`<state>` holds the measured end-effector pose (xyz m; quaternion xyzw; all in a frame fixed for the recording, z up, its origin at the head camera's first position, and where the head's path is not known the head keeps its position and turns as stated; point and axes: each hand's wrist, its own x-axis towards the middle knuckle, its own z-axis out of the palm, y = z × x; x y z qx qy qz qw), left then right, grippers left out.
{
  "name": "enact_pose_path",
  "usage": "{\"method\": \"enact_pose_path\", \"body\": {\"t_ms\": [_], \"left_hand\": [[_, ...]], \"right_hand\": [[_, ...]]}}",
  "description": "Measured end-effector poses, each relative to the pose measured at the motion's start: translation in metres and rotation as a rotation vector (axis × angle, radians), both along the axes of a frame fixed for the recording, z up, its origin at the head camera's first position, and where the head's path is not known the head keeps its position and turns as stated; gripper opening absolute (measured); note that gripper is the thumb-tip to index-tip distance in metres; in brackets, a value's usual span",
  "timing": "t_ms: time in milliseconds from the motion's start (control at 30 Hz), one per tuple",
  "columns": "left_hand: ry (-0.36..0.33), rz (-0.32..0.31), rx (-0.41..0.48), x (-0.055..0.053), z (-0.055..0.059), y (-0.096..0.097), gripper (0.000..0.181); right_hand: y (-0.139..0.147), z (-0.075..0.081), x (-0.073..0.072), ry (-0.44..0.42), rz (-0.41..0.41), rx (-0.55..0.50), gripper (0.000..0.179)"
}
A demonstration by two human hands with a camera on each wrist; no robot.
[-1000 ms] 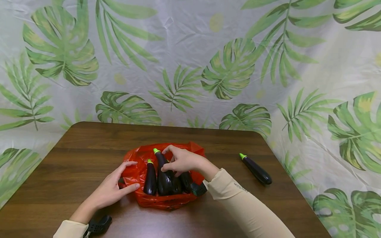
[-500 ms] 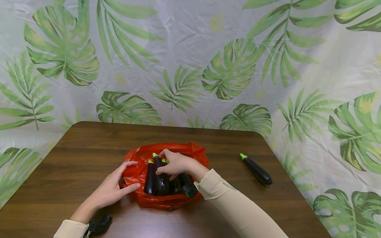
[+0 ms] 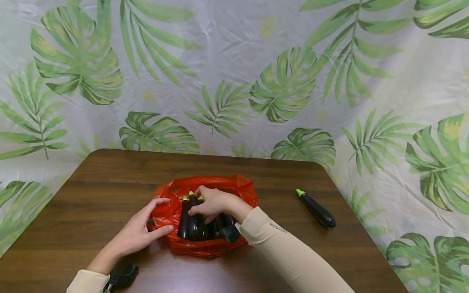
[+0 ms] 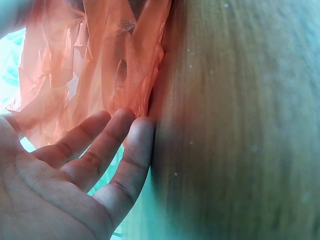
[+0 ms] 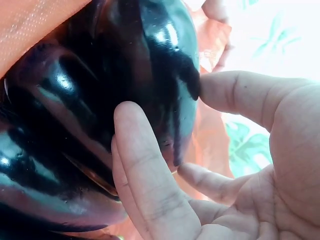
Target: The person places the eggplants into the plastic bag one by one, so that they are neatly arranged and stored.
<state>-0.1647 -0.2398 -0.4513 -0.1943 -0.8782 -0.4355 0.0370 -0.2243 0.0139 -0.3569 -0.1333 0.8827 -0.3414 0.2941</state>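
A red plastic bag [image 3: 244, 190] lies with its mouth spread wide, and several glossy dark eggplants [image 3: 184, 219] with bright green tips stand side by side in it. My left hand [image 3: 136, 234] rests against the bag's left side, thumb and fingers spread. In the left wrist view its straight fingertips [image 4: 140, 132] touch the crinkled plastic low down near the table. My right hand [image 3: 217, 203] reaches into the bag and holds one eggplant [image 5: 155, 55] between thumb and fingers. Its palm covers the upper part of the eggplants on the right.
Another eggplant [image 3: 316, 209] lies alone on the brown wooden table [image 3: 121, 175], right of the bag. A leaf-patterned cloth [image 3: 227, 61] hangs behind the table. Black wrist devices [image 3: 122, 276] are strapped on both wrists.
My right hand has moved slightly left and down, and the held eggplant has sunk lower into the bag, close against the leftmost eggplant. My left hand has stayed in place.
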Motion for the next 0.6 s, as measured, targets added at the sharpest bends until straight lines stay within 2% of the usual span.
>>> {"method": "enact_pose_path", "body": {"t_ms": [200,600], "left_hand": [[0.003,0.003,0.000,0.0003,0.0001,0.0002,0.072],[0.014,0.001,-0.002,0.0000,-0.0001,0.0004,0.072]], "right_hand": [[-0.0039,0.0000,0.0009,0.000,0.001,0.021,0.062],[-0.0070,0.0015,0.0025,0.011,-0.005,0.064,0.061]]}}
